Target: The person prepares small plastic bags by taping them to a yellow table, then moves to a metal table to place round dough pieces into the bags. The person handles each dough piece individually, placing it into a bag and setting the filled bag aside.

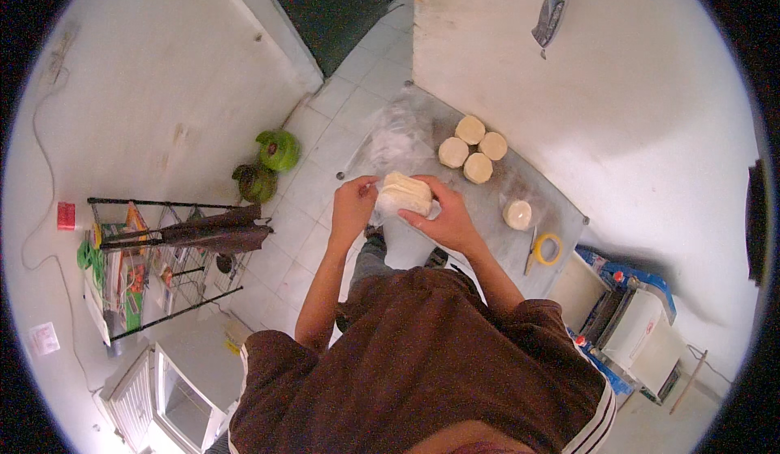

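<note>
A stack of pale, round dough wrappers (406,193) lies tilted in my right hand (449,219), whose thumb and fingers close around its right side. My left hand (354,205) is at the stack's left edge, with thumb and fingertips pinched together on thin clear plastic (377,214). How far this plastic reaches around the stack is hard to make out. Both hands are above the near edge of a grey table (496,239). More clear plastic bags (400,139) lie crumpled on the table beyond my hands.
Several similar stacks (478,168) stand grouped at the table's back, and a wrapped one (517,214) sits nearer. A yellow tape roll (547,248) and scissors (530,257) lie at the right. Beyond is a blue-and-white machine (634,324). Left are a wire rack (175,267) and green gas cylinders (279,151).
</note>
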`<control>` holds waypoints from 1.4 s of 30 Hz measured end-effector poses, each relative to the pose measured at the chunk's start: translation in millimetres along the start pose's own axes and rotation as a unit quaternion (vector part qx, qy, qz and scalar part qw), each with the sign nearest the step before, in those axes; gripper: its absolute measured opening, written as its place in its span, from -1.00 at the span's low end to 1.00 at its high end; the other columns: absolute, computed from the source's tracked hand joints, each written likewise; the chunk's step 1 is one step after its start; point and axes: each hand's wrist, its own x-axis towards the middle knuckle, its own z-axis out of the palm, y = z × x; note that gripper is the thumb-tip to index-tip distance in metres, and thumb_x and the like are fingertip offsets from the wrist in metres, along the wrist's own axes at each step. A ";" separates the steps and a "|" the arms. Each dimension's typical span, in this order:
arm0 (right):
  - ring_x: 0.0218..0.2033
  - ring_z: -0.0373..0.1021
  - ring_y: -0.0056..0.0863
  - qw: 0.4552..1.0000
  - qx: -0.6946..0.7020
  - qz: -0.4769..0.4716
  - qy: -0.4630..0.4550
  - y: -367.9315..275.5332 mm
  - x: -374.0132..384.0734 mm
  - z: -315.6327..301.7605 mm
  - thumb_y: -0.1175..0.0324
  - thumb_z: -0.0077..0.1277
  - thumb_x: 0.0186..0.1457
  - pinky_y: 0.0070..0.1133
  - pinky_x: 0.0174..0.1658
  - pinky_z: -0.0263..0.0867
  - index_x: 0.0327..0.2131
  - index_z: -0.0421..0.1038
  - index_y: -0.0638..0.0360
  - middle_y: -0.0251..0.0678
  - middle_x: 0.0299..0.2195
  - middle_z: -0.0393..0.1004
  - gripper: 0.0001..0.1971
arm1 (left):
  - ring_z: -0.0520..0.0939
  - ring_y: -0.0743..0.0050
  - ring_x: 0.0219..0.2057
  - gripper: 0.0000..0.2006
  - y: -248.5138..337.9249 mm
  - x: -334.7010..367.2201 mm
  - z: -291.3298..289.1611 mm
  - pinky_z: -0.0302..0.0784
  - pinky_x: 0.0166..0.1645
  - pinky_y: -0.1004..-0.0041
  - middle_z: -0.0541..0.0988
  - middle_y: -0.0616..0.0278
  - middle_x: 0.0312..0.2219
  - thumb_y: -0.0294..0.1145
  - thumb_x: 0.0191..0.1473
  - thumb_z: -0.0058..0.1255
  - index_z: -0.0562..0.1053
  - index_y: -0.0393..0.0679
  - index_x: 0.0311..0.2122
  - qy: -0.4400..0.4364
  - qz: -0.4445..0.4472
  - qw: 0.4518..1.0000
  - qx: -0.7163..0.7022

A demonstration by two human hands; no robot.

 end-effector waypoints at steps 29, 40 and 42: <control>-0.04 0.48 -0.31 0.983 0.151 0.097 0.045 76.2 -11.1 77.0 0.36 0.23 0.07 -0.40 0.07 0.36 0.08 0.35 0.27 -0.06 -0.10 0.54 -0.49 | 0.69 -0.07 -0.21 -0.65 60.0 -29.0 35.6 0.60 -0.08 0.09 0.68 -0.04 -0.21 -0.16 0.22 0.00 0.59 -0.09 -0.01 -0.062 0.061 0.977 0.193; 0.17 0.37 -0.30 0.962 0.224 0.061 0.142 65.6 -14.0 68.4 0.41 0.19 0.16 -0.36 0.20 0.36 0.25 0.18 0.38 -0.06 0.09 0.45 -0.36 | 0.65 0.02 -0.18 -0.62 84.5 -39.8 10.0 0.55 -0.08 0.14 0.63 0.11 -0.25 -0.28 0.20 0.09 0.47 -0.06 0.12 0.158 0.300 0.935 0.107; 0.18 0.38 -0.35 0.935 0.314 0.089 0.136 54.2 -11.1 62.4 0.48 0.22 0.12 -0.38 0.23 0.33 0.28 0.16 0.34 -0.14 0.13 0.43 -0.32 | 0.62 0.01 -0.03 -0.57 75.5 -28.4 -2.5 0.48 0.07 0.16 0.63 0.02 -0.10 -0.26 0.22 0.12 0.44 -0.08 0.18 0.283 0.227 0.923 0.131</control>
